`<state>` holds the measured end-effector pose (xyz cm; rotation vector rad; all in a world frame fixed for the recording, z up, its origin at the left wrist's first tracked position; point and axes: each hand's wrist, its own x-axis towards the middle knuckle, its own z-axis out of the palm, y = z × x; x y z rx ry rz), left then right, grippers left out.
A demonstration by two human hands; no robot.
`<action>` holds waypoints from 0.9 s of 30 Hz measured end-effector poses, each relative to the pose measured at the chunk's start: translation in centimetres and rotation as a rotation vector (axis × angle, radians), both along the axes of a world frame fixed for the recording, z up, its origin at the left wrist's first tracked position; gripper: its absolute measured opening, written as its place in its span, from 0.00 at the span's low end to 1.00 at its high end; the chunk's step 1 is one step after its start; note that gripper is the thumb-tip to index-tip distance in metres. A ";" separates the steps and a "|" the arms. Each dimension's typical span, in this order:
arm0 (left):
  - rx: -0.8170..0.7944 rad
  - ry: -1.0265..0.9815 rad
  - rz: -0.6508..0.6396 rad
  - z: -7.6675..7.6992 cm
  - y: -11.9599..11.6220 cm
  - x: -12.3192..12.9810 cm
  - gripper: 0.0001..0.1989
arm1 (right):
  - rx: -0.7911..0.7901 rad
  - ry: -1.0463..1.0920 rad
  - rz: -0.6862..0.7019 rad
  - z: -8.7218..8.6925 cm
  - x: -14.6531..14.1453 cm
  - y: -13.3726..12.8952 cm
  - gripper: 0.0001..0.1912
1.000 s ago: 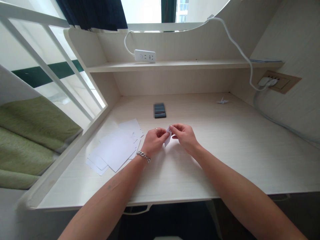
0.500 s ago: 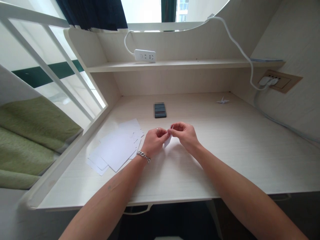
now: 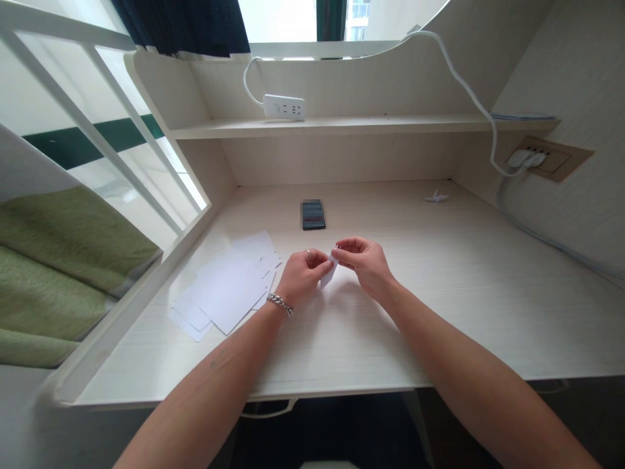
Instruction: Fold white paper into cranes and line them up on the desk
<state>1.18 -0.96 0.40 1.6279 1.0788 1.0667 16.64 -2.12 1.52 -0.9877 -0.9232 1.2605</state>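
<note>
A small white folded paper (image 3: 328, 276) is held between my two hands above the middle of the desk. My left hand (image 3: 301, 273), with a ring and a chain bracelet at the wrist, pinches it from the left. From the right, my right hand (image 3: 364, 260) grips its upper end between thumb and fingers. Loose white sheets (image 3: 229, 283) overlap on the desk to the left of my left hand. A dark phone-like object (image 3: 313, 215), partly pixelated, lies just beyond my hands. Farther back on the right is a small folded paper figure (image 3: 436, 197).
The pale desk (image 3: 469, 273) has a raised left edge. A shelf (image 3: 342, 126) above its back holds a white power strip (image 3: 284, 107). A white cable (image 3: 469, 94) hangs at the right to a wall socket (image 3: 556, 159).
My right hand has shifted slightly to the right along the paper, and its fingers now sit a little apart from my left fingertips. The view has moved very slightly.
</note>
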 end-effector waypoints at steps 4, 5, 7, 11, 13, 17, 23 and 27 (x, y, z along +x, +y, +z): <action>0.004 0.020 -0.023 0.0 0.1 -0.1 0.11 | 0.005 0.026 -0.017 -0.1 0.1 0.2 0.20; 0.000 0.017 -0.027 0.1 0.1 0.0 0.11 | 0.010 0.037 -0.018 -0.1 0.1 0.2 0.19; -0.010 0.002 -0.038 0.1 0.1 0.0 0.11 | 0.022 0.047 -0.018 -0.1 0.2 0.2 0.19; -0.036 -0.011 -0.048 0.2 0.0 0.0 0.11 | 0.028 0.007 -0.024 0.1 0.3 0.1 0.18; -0.063 -0.022 -0.060 0.2 -0.1 0.0 0.11 | 0.033 -0.023 -0.031 0.1 0.4 0.1 0.18; -0.111 -0.056 -0.096 0.2 -0.1 0.0 0.11 | 0.043 -0.056 -0.044 0.1 0.4 0.0 0.18; -0.111 -0.050 -0.080 0.0 0.1 0.0 0.11 | 0.058 -0.067 -0.032 0.1 0.5 0.1 0.19; -0.056 0.071 -0.022 0.0 0.1 -0.2 0.10 | 0.071 -0.132 0.109 -0.6 0.9 0.4 0.21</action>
